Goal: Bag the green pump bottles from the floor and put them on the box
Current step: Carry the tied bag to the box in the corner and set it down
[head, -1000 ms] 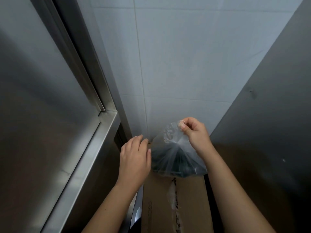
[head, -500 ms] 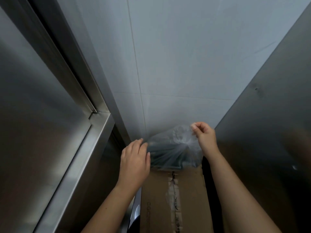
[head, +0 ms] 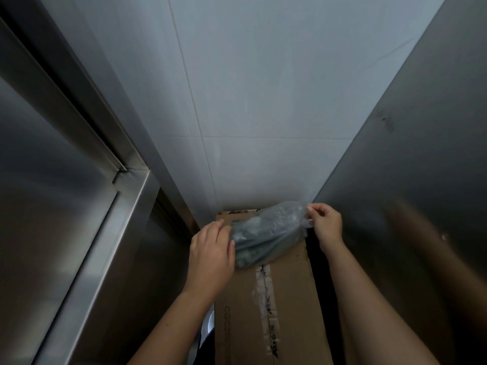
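- The right hand (head: 326, 225) is closed in a pinch: thumb and fingertips grip the gathered mouth of the plastic bag (head: 276, 227) at its upper right end, beside the steel panel on the right (head: 411, 180).
- The left hand (head: 212, 248) lies palm-down with its fingers loosely curled against the bag's left side, touching the plastic. Whether it actually grips the film or only steadies it cannot be told from this angle.
- The bag is thin and translucent, and it lies slanted between the two hands, lower left to upper right.
- Inside it the green pump bottles (head: 247, 239) show as dark green shapes bunched at the lower left end, blurred by the film, so their number cannot be made out.
- The bag rests on the far end of the cardboard box (head: 287, 306), on its top face.
- A strip of clear tape (head: 263, 291), wrinkled and partly torn, runs along the centre seam of the box top toward the camera, and dark printed lettering sits beside it.
- The box stands in a narrow gap, with a pale tiled wall (head: 250, 101) just behind its far edge.
- On the left rises a stainless steel door frame (head: 105, 219) with brushed metal faces.
- Both bare forearms reach in from the bottom of the view, one on each side of the box.
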`<state>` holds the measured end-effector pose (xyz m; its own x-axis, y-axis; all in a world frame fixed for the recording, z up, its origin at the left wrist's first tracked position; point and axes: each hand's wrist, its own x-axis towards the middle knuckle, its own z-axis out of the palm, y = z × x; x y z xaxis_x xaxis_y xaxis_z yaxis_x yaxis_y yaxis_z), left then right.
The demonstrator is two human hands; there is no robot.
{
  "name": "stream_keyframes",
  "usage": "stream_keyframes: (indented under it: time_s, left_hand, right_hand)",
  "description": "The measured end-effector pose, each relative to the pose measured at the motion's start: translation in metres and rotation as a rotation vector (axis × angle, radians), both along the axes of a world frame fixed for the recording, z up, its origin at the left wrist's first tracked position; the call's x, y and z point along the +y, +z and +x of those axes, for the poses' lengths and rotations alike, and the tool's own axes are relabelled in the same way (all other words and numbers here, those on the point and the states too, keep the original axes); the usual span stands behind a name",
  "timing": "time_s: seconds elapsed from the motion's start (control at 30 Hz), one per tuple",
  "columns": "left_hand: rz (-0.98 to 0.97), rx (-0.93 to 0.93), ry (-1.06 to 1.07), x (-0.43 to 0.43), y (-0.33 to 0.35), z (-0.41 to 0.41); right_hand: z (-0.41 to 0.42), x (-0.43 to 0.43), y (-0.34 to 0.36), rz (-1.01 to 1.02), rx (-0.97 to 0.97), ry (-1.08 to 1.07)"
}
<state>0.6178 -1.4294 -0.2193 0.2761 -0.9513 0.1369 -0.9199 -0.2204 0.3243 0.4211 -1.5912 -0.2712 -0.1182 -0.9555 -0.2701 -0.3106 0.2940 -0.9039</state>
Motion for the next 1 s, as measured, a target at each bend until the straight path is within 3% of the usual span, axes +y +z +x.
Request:
stream_keyframes:
  time_s: [0.73, 1.0]
  left_hand:
    - [0.0, 0.032, -0.083, 0.012, -0.001, -0.035]
    - [-0.095, -0.043, -0.06, 0.016, 0.011, -0.049]
  right_hand:
    - [-0.032, 0.049, 0.002, 0.035, 0.025, -0.031]
    - [-0.037, 0.068, 0.036, -0.094, 0.067, 0.031]
